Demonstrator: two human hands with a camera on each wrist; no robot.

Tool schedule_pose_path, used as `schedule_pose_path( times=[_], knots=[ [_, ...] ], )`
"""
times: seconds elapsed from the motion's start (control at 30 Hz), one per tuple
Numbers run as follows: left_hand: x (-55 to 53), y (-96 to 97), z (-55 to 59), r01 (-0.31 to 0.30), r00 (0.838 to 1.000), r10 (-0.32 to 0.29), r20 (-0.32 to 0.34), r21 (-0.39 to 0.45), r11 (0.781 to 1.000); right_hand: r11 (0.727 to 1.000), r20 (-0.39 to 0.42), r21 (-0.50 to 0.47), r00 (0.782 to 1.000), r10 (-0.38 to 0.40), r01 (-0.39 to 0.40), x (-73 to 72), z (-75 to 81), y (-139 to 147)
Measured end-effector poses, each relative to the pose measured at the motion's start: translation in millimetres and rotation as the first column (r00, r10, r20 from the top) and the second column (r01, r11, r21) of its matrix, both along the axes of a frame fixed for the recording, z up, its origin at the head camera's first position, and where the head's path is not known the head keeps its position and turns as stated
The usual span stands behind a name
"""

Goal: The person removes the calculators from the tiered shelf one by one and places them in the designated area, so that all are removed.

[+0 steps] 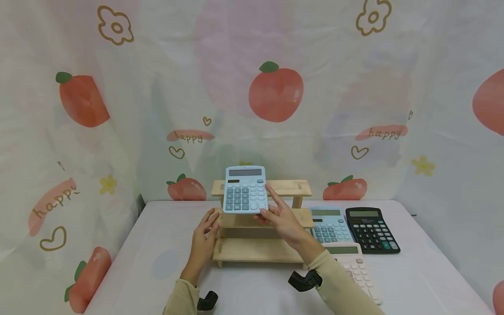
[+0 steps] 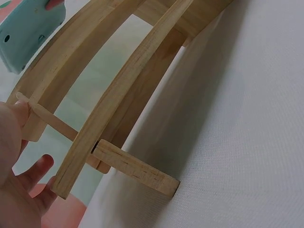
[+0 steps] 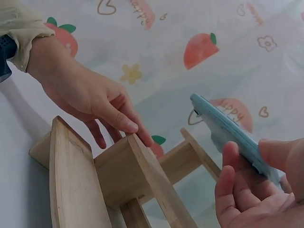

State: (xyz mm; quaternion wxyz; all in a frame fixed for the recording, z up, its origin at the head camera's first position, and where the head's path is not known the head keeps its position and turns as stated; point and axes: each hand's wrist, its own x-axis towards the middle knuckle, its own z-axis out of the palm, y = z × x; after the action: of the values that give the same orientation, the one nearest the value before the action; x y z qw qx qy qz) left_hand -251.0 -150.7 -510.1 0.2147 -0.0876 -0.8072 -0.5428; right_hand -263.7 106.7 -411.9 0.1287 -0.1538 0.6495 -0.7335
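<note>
My right hand [image 1: 284,223] holds a light-blue calculator [image 1: 245,190] by its lower right side, thumb on the front and fingers behind. Its keys and display face me, and it is raised in front of the upper tiers of a three-tier wooden display rack [image 1: 257,250]. In the right wrist view the calculator [image 3: 232,133] shows edge-on, tilted. My left hand [image 1: 202,245] grips the left end of the rack's middle tier, its thumb at the board's edge in the left wrist view; lower fingers [image 2: 38,170] spread near the bottom tier.
Right of the rack lie a second light-blue calculator [image 1: 332,227], a black calculator [image 1: 373,232] and a pale pink calculator [image 1: 360,273], partly covered by my right sleeve [image 1: 342,284]. A white cloth covers the table [image 1: 157,245]; a fruit-printed curtain [image 1: 157,87] hangs behind.
</note>
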Motion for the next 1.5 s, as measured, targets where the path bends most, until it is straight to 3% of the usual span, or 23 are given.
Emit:
schedule_pose_path(
  times=[0.3,0.73,1.1,1.5],
  knots=[
    [1.0,1.2,1.1,0.013,1.000,-0.013,0.008,-0.017,1.000,1.000,-0.024,-0.020,1.000,0.017,-0.018,10.7,1.9,19.3],
    [5.4,2.9,-0.9,0.019,1.000,-0.018,0.024,-0.020,1.000,0.999,-0.056,0.039,0.998,0.007,-0.005,22.5,-1.9,37.9],
    [4.6,2.4,-2.2,0.010,1.000,-0.010,0.004,-0.011,1.000,0.999,-0.105,0.031,0.994,0.030,-0.027,28.9,-2.1,50.1],
    [0.5,-0.5,-0.8,0.005,0.999,-0.005,-0.038,0.003,1.000,0.997,-0.094,0.075,0.996,0.002,0.005,35.1,-4.4,61.0]
  ],
)
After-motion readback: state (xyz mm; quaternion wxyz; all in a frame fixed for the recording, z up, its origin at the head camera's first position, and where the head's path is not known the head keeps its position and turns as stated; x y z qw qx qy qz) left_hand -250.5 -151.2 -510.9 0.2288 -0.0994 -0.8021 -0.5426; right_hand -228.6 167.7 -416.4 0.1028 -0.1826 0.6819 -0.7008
